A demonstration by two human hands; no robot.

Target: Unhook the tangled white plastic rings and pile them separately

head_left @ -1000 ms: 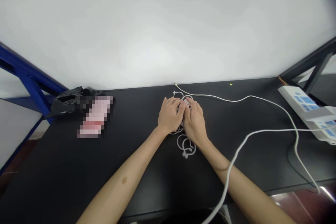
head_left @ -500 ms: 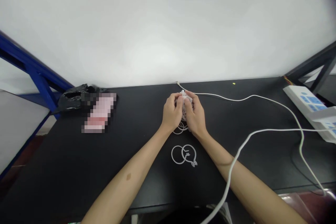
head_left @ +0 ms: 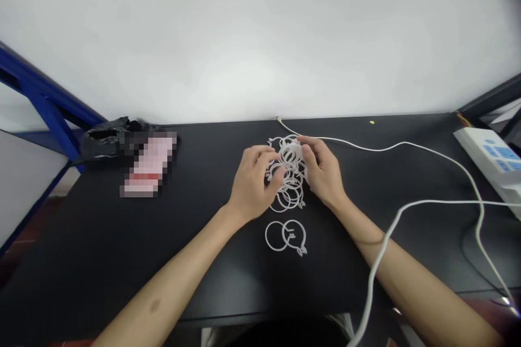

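Note:
A tangled pile of several white plastic rings (head_left: 290, 173) sits on the black table (head_left: 203, 260) between my two hands. My left hand (head_left: 252, 184) curls its fingers against the left side of the pile, pinching rings. On the right side of the pile, my right hand (head_left: 323, 173) has its fingers closed on rings near the top. Two linked white rings (head_left: 285, 236) lie flat on the table just in front of the pile, untouched.
A white cable (head_left: 407, 146) runs from the table's back edge to the right, and a thicker white cord (head_left: 382, 244) crosses my right forearm. A white power strip (head_left: 492, 160) lies at far right. A black bag (head_left: 103, 138) and a blurred pink item (head_left: 148, 173) lie at left.
My hands have spread apart and the bunched rings now fan out between them. The two linked rings, earlier touching my right wrist, now lie apart in front.

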